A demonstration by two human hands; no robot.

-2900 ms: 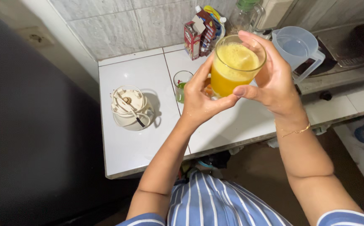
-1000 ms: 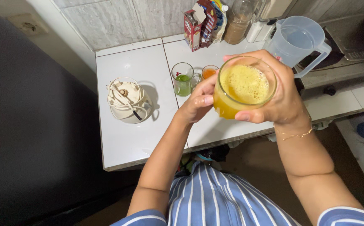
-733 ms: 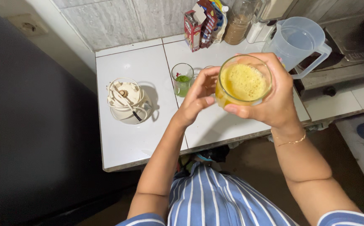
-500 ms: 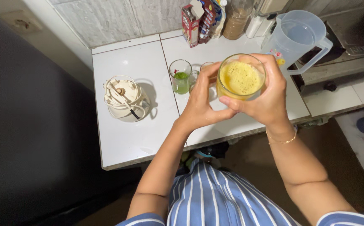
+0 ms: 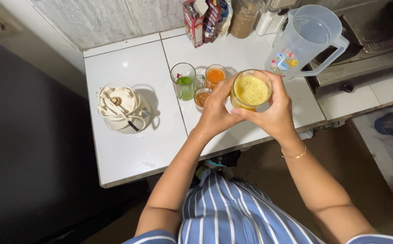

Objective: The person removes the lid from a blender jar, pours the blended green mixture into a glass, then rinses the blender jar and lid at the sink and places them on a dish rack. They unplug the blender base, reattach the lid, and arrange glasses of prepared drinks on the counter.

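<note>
A clear glass of frothy yellow juice (image 5: 250, 90) is held between both hands just above the white tiled counter (image 5: 142, 140). My left hand (image 5: 215, 113) cups its left side and my right hand (image 5: 275, 115) wraps its right side and underside. Just left of it stand a glass mug with green liquid (image 5: 183, 82), a glass of orange liquid (image 5: 215, 75) and a small glass with brownish-orange content (image 5: 201, 96).
A cream blender base with its cord wound on top (image 5: 120, 108) sits at the left. A clear plastic jug with a flower print (image 5: 304, 40) stands at the right. Cartons (image 5: 195, 16) and a jar (image 5: 244, 18) line the tiled wall. A stove area lies far right.
The glass of yellow juice has come down from raised height toward the counter, still held in both hands. The view has shifted, uncovering the orange glass and the small glass.
</note>
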